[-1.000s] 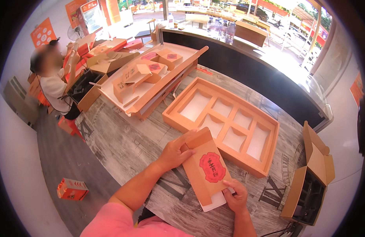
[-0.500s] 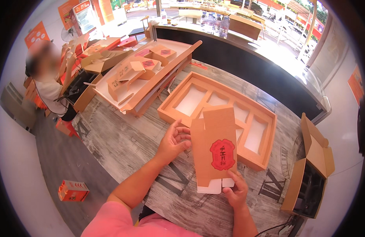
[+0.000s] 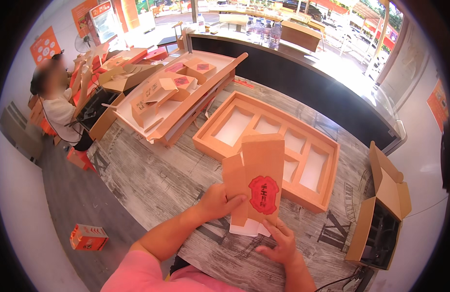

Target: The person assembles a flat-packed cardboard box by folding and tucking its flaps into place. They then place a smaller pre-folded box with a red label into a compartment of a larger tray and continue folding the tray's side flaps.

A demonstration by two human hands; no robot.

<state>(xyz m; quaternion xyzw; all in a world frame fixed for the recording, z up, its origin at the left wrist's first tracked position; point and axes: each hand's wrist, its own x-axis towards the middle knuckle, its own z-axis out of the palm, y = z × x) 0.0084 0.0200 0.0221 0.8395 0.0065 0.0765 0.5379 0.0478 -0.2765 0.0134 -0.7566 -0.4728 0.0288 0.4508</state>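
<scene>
Brown carton (image 3: 263,187) in left grip (image 3: 217,202), right grip (image 3: 282,242) at lower edge.

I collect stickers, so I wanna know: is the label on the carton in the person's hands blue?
No, the label on the carton is red with dark marks down its middle.

Left fingers (image 3: 236,201): partly hidden behind the carton (image 3: 264,158).
Divided tray (image 3: 205,145): partly covered by it.
Co-worker's face (image 3: 53,75): blurred.
Right forearm (image 3: 301,276): cut off by the lower edge.

At five o'clock, black writing (image 3: 263,196) runs down the red, wavy-edged paper label (image 3: 254,198) on the brown cardboard box (image 3: 263,158). At four, a big, dark number (image 3: 334,231) marks the grey, wood-look table (image 3: 159,187).
</scene>
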